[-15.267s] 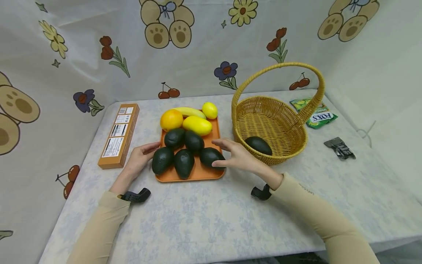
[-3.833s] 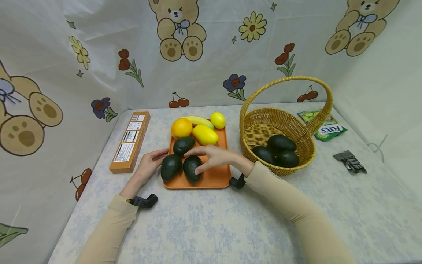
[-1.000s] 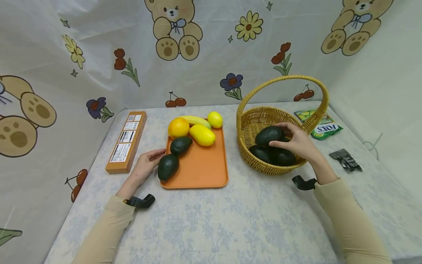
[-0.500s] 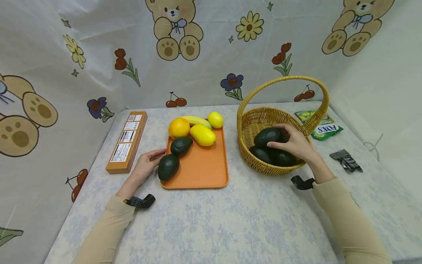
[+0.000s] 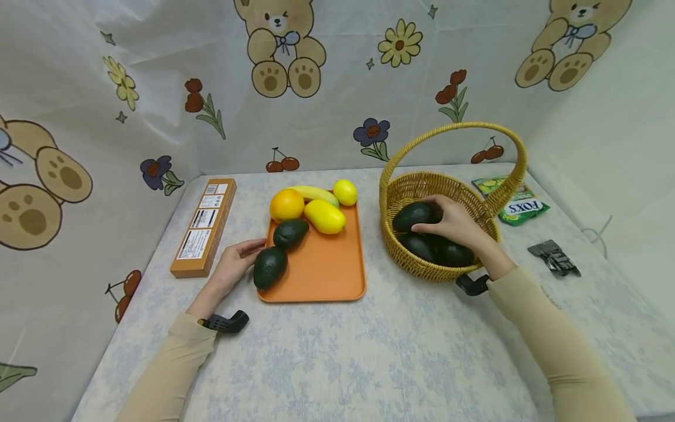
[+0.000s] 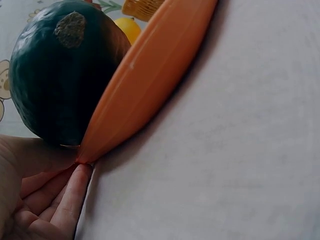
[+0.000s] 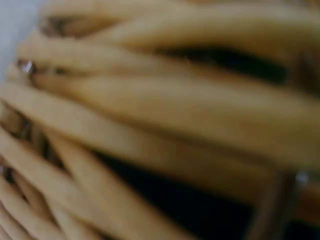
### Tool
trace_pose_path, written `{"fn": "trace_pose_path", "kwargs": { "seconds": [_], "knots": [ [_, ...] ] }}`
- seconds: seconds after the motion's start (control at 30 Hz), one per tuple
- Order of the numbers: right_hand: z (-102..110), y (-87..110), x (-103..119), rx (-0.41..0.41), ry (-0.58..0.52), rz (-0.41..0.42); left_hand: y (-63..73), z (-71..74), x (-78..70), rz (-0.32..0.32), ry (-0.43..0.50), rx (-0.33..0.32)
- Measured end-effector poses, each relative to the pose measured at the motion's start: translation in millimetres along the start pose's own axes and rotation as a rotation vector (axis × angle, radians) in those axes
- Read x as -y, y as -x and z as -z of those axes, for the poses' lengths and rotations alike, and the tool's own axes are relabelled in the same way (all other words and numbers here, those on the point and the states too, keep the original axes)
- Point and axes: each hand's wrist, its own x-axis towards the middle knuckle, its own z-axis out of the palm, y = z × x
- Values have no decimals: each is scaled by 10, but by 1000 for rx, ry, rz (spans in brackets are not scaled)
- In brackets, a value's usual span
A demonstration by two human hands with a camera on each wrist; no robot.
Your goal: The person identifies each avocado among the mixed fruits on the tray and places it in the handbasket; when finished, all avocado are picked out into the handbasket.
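In the head view my right hand (image 5: 457,223) holds a dark green avocado (image 5: 408,217) inside the wicker basket (image 5: 416,268), above other avocados (image 5: 456,254). The right wrist view shows only blurred basket weave (image 7: 165,105); hand and fruit are out of it. My left hand (image 5: 232,266) is at the left edge of the orange tray (image 5: 327,266). Up close in the left wrist view, its thumb and fingers (image 6: 72,197) pinch the tray's rim, beside an avocado (image 6: 55,85). Another avocado (image 5: 291,233) lies behind that one on the tray.
At the tray's back lie an orange (image 5: 286,205), a banana (image 5: 316,193), a yellow mango-like fruit (image 5: 325,217) and a lemon (image 5: 345,191). A long box (image 5: 203,228) stands left. Right of the basket lie a green FOX'S bag (image 5: 519,205) and a black packet (image 5: 555,257).
Several avocados have gone from tray to basket since the earliest frame. My right hand carried one from the tray to the basket and has lately shifted left inside it. My left hand stays put.
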Motion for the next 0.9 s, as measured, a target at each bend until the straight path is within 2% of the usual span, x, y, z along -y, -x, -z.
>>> {"fn": "trace_pose_path", "kwargs": {
  "seconds": [0.23,0.4,0.53,0.63,0.77,0.83,0.9],
  "knots": [
    [-81,-122,16,8,29,54,13,58,-4,6,-13,-18],
    [-89,-75,-13,23,66,80,-2,-1,16,-3,-2,-8],
    [-72,-122,39,51,84,125,38,16,34,-7,18,-25],
    [-36,-78,88,43,28,101,46,10,48,0,22,-36],
    [72,159,243,-44,-78,93,-19,6,34,-18,3,-30],
    [112,285,392,-96,-141,160,-40,44,13,-31,-16,-26],
    [122,342,604,-124,-200,282,-27,122,-2,-33,-22,-35]
  ]
}}
